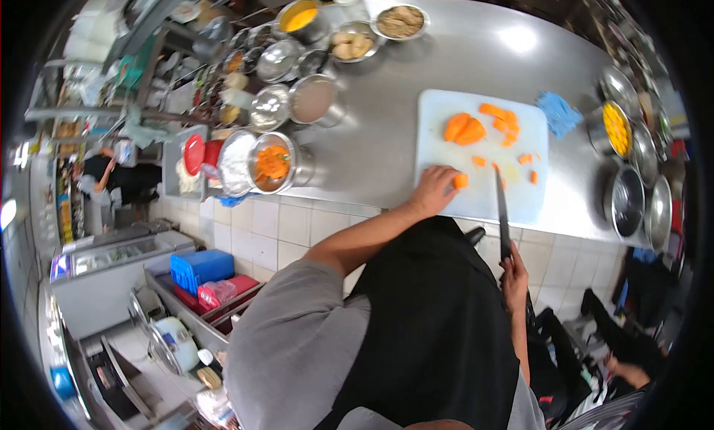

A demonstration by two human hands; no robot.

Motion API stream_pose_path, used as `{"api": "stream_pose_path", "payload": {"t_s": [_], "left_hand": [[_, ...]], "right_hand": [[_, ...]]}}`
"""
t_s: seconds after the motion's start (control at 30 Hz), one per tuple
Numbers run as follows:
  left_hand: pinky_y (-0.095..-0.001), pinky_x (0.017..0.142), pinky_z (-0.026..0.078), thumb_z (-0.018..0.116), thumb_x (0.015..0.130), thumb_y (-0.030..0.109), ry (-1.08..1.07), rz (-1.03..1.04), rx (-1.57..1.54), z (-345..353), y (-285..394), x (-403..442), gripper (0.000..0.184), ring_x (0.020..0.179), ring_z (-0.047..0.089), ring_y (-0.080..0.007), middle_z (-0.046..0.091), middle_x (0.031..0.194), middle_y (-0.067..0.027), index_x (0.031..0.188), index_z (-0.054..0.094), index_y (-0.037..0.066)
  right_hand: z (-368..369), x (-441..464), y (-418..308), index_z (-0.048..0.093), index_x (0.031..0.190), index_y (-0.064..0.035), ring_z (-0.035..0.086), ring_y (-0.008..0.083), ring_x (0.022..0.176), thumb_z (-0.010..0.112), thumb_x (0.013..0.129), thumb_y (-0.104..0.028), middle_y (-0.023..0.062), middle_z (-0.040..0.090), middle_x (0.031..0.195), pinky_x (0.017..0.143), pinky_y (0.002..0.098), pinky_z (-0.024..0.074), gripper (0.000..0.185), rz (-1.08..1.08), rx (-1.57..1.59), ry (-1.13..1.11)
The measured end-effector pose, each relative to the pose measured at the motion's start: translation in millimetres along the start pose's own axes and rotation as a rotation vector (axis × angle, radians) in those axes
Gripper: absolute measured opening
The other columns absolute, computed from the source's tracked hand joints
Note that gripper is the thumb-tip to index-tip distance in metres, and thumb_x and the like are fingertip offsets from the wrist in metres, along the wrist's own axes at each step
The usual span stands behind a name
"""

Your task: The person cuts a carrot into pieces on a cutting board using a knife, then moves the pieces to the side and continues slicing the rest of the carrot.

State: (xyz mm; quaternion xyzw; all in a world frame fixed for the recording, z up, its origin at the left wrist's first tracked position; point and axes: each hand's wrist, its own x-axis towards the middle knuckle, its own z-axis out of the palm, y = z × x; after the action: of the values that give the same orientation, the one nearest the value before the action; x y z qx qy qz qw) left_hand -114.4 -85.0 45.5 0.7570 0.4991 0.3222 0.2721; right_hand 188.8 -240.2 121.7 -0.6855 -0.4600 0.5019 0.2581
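Our left hand (437, 188) pinches an orange chunk (461, 181) at ten o'clock from the knife (502, 207), clamped in our right hand (513, 277). A rolling chunk could mean cut fingertips.

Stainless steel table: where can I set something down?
On the stainless steel table, the widest bare patches lie between the metal pots at left and the white rectangular cutting board, and beyond that board. A smaller gap runs right of it, nearer than the crumpled blue cloth. Both ends are crowded with metal bowls.

Left arm (364, 237) stretched forward, left hand (433, 192) palm down, fingers (449, 174) bent; right hand (514, 285) nearer body, curled tight
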Motion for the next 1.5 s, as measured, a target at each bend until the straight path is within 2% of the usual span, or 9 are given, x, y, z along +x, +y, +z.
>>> {"api": "stream_pose_path", "payload": {"t_s": [0.07,0.13,0.2,0.33,0.4,0.8,1.23,1.4,1.5], "left_hand": [[-0.0501,0.1,0.044,0.076,0.082,0.014,0.037,-0.001,-0.007,11.6,-8.2,2.2,0.045,0.114,0.059,-0.0377,0.065,0.122,-0.0139,0.125,0.061,0.01],[-0.0492,0.103,0.044,0.075,0.084,0.012,0.071,0.017,-0.007,30.6,-23.6,0.6,0.044,0.116,0.059,-0.0356,0.064,0.123,-0.0143,0.126,0.061,0.011],[-0.0483,0.101,0.046,0.075,0.081,0.009,0.166,0.078,-0.02,26.4,-13.9,4.2,0.046,0.113,0.059,-0.0369,0.063,0.118,-0.0127,0.125,0.06,0.011],[-0.0455,0.092,0.047,0.072,0.08,0.009,0.115,0.094,0.05,22.7,-7.0,6.3,0.038,0.103,0.059,-0.0313,0.06,0.107,-0.0096,0.118,0.067,0.015],[-0.0451,0.092,0.046,0.072,0.082,0.01,0.113,0.063,0.023,18.5,-0.4,6.0,0.031,0.103,0.059,-0.0306,0.059,0.105,-0.0099,0.112,0.07,0.016],[-0.046,0.093,0.045,0.073,0.084,0.013,-0.036,0.033,0.097,13.4,-1.8,10.2,0.036,0.105,0.058,-0.0289,0.059,0.106,-0.0073,0.118,0.067,0.017],[-0.0449,0.094,0.045,0.073,0.084,0.014,-0.05,0.029,0.107,13.6,-1.4,10.5,0.035,0.105,0.058,-0.0278,0.06,0.106,-0.0067,0.118,0.068,0.017],[-0.0448,0.095,0.045,0.073,0.084,0.014,-0.042,0.03,0.105,13.9,-1.1,9.4,0.035,0.106,0.058,-0.0277,0.059,0.107,-0.0068,0.118,0.068,0.017],[-0.0449,0.095,0.045,0.072,0.084,0.013,-0.051,0.03,0.112,13.1,-2.2,10.9,0.036,0.107,0.058,-0.0279,0.059,0.107,-0.0072,0.119,0.067,0.017]], "right_hand": [[-1.8,11.3,15.5,0.048,0.157,-0.0191,0.044,0.0043,0.058,0.053,0.109,-0.019,0.0041,0.067,0.088,0.052,0.0231,0.0394,0.048,0.014,0.001,-0.014],[-2.7,16.5,3.0,0.048,0.157,-0.0184,0.041,0.0037,0.055,0.053,0.109,-0.018,0.0018,0.064,0.085,0.049,0.0227,0.0352,0.048,0.044,0.049,-0.038],[0.9,23.3,2.4,0.048,0.157,-0.0191,0.041,0.0036,0.056,0.052,0.11,-0.019,0.0015,0.061,0.085,0.048,0.0222,0.0364,0.047,-0.016,0.029,0.003],[-0.5,40.6,9.5,0.045,0.158,-0.0208,0.043,0.004,0.056,0.05,0.11,-0.023,0.002,0.058,0.084,0.047,0.0228,0.0386,0.049,-0.081,0.064,-0.036],[-1.6,52.4,7.0,0.045,0.159,-0.0213,0.043,0.004,0.056,0.05,0.11,-0.024,0.0021,0.057,0.084,0.047,0.0229,0.039,0.049,-0.102,0.08,-0.045],[4.4,87.8,-9.1,0.044,0.159,-0.0212,0.04,0.0042,0.054,0.048,0.109,-0.018,0.0028,0.057,0.087,0.046,0.0224,0.0369,0.05,-0.093,0.042,-0.078],[8.6,88.3,-11.1,0.043,0.16,-0.0209,0.042,0.0039,0.054,0.048,0.11,-0.021,0.0034,0.058,0.088,0.045,0.0223,0.0375,0.05,-0.079,0.078,-0.055],[10.6,92.0,1.9,0.042,0.16,-0.0205,0.041,0.0045,0.047,0.05,0.109,-0.022,0.0059,0.061,0.086,0.041,0.0236,0.0357,0.051,-0.112,0.199,-0.036],[7.2,91.7,-1.7,0.041,0.16,-0.0207,0.043,0.004,0.054,0.049,0.11,-0.024,0.0038,0.059,0.089,0.045,0.0219,0.0378,0.051,-0.092,0.179,-0.06]]}}
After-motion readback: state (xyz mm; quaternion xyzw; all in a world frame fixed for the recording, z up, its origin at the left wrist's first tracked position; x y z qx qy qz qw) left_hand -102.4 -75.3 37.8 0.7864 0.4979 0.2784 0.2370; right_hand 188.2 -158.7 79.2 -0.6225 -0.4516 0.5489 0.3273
